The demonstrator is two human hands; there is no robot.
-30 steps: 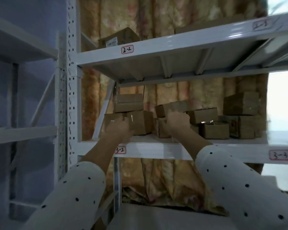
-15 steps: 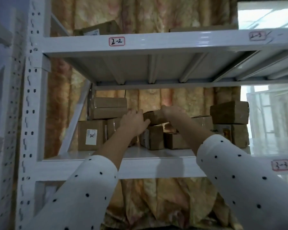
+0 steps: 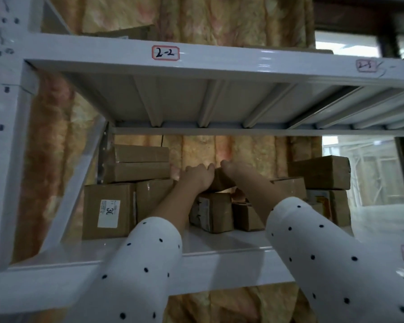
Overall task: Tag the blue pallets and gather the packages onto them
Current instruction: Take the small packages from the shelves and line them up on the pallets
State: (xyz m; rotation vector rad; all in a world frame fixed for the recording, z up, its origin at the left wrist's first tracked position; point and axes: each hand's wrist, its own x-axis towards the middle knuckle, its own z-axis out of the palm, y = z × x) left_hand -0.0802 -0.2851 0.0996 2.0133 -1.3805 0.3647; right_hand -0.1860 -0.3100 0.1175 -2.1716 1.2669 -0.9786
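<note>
While gripping: hands (image 3: 216,174) around box (image 3: 221,183).

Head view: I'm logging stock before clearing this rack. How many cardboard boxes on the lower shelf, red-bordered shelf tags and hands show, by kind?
Cardboard boxes on the lower shelf: 10, including the gripped box
Red-bordered shelf tags: 3
Hands: 2, left hand and right hand
Total: 15
</note>
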